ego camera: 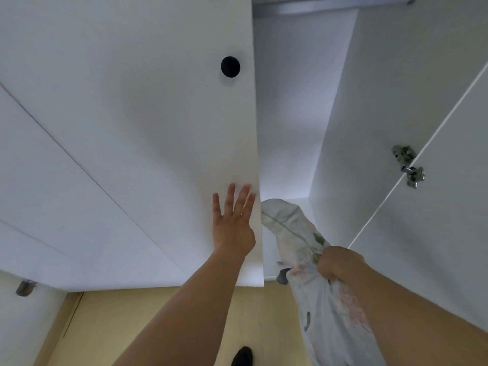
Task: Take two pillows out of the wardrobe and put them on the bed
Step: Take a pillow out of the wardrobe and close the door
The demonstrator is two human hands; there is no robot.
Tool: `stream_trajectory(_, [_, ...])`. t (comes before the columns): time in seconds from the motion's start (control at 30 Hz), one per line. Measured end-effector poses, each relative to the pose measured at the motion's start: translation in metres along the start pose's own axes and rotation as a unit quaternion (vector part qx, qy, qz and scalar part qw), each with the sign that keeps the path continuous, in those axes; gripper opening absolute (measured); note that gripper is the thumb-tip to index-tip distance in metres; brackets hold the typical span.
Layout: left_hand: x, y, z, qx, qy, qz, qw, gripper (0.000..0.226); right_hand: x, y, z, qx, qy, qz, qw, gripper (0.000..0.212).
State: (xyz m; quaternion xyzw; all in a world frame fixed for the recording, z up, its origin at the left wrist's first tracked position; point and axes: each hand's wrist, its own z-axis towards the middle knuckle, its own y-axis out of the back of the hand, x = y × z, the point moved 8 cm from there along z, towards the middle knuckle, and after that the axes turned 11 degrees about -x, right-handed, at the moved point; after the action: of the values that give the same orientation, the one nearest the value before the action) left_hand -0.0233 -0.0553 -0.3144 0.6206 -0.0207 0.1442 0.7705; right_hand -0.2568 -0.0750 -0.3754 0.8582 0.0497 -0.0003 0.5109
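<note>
Nearest, bottom centre of the frame: a dark shoe tip (241, 355) on the pale wooden floor (148, 326).

Lower right: your right hand (336, 262), fingers curled tight into a fist around a bunched fold of the pillow (327, 307). The pillow is soft, in a pale floral cover, and hangs from that grip. Its upper end reaches into the open wardrobe compartment at centre; its lower end drops out of the bottom edge of the frame. Holding it by a gathered handful suits a limp, bulky thing, and it appears to be on its way out of the wardrobe. Only this one pillow shows; where the second is cannot be told.

Centre: your left hand (233, 220), fingers straight and spread wide, palm flat against the white door (158, 154) near its free edge. It holds nothing. The likely purpose is to keep that door steady, or to brace yourself, while the other hand pulls.

Upper centre: a round black knob (230, 66) on the same door.

Right: the second door (435, 180), swung open, with a metal hinge (408, 165) at middle right.

Farthest, top centre: the white wardrobe interior (290, 114), with a metal rail (330, 6) across the top edge. The bed is not in view.
</note>
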Motion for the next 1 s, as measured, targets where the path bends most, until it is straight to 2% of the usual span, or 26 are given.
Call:
stream_trajectory(0.1, [0.001, -0.002, 0.013, 0.010, -0.003, -0.001, 1.000, 0.082, 0.003, 0.000, 0.004, 0.005, -0.015, 0.012, 1.000, 0.032])
stream_trajectory(0.33, [0.001, -0.014, 0.028, 0.027, -0.014, 0.003, 1.000, 0.082, 0.005, 0.000, 0.006, 0.008, -0.029, 0.029, 0.999, 0.028])
stream_trajectory(0.53, [-0.008, -0.023, 0.026, 0.011, -0.024, -0.056, 0.998, 0.079, -0.001, -0.007, -0.004, 0.010, -0.066, 0.031, 0.997, 0.032])
stream_trajectory(0.73, [-0.060, -0.031, 0.017, 0.016, -0.131, -0.112, 0.985, 0.072, -0.020, -0.037, -0.030, 0.047, -0.126, 0.054, 0.989, 0.035])
stream_trajectory(0.9, [-0.111, -0.024, -0.007, 0.033, -0.216, -0.152, 0.964, 0.071, -0.052, -0.068, -0.072, 0.077, -0.184, 0.086, 0.976, 0.039])
stream_trajectory(1.0, [-0.144, -0.013, -0.034, 0.019, -0.270, -0.171, 0.947, 0.071, -0.079, -0.084, -0.100, 0.076, -0.220, 0.119, 0.965, 0.036])
